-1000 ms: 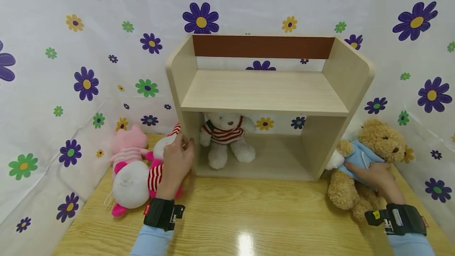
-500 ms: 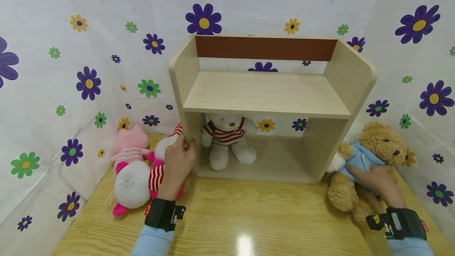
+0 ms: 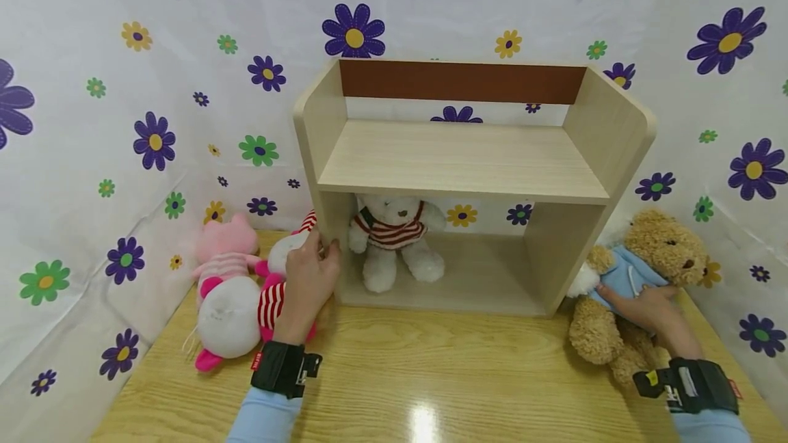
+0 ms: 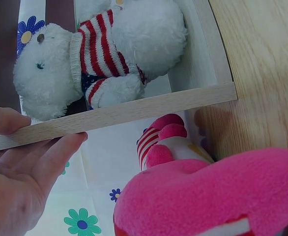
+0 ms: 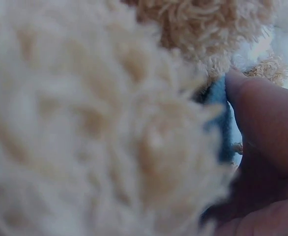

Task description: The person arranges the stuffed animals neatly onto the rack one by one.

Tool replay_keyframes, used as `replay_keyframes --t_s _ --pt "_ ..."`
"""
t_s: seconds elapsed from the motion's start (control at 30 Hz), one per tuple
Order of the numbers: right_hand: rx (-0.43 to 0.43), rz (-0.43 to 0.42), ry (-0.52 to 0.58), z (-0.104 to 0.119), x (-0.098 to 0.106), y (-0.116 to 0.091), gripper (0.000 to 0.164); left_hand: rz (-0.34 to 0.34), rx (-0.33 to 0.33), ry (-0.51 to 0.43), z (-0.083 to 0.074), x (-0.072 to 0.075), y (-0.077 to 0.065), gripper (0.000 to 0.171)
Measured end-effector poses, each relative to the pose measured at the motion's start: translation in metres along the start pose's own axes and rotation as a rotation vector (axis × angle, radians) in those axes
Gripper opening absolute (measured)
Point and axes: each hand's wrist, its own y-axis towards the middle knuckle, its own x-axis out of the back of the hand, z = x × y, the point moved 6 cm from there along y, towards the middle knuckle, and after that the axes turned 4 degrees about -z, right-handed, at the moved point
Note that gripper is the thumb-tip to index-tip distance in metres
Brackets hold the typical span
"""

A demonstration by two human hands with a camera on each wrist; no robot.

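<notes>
My left hand [image 3: 309, 277] grips the front edge of the left side panel of a pale wooden shelf [image 3: 462, 156]. In the left wrist view, the thumb lies on one face of that panel and the fingers on the other. Inside the lower compartment, at its left, sits a white plush toy [image 3: 394, 245] in a red-and-white striped sweater, its head top hidden by the shelf board. To the right of the shelf, my right hand [image 3: 649, 310] holds a curly brown teddy bear [image 3: 667, 245] by the body of its blue hoodie. Blurred brown fur fills most of the right wrist view.
Left of the shelf lie a pink plush pig [image 3: 228, 248] and white-and-pink plush toys, one with a round white head [image 3: 229, 316]. Something white and fluffy [image 3: 581, 280] shows between bear and shelf. Behind the wooden table [image 3: 443, 374] hangs a flower-patterned cloth [image 3: 203, 115].
The view has shifted slightly. Both hands keep their holds, and the shelf and toys stay in place.
</notes>
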Motion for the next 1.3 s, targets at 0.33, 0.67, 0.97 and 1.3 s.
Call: replay_keyframes --t_s 0.33,0.67,0.97,1.3 --pt "-0.037 -0.096 0.064 -0.007 0.004 -0.003 0.131 0.018 0.022 0.002 -0.001 -0.001 0.0 0.024" --pt "-0.074 -0.16 0.227 -0.026 0.008 -0.008 0.122 0.049 0.047 -0.024 -0.001 -0.004 -0.002 0.027" --pt "-0.029 -0.257 0.541 -0.028 0.001 -0.03 0.098 0.038 0.055 -0.011 0.001 -0.001 -0.003 0.024" --pt "0.02 -0.49 0.604 -0.008 -0.002 -0.066 0.114 0.013 0.033 0.001 0.001 0.001 -0.001 0.022"
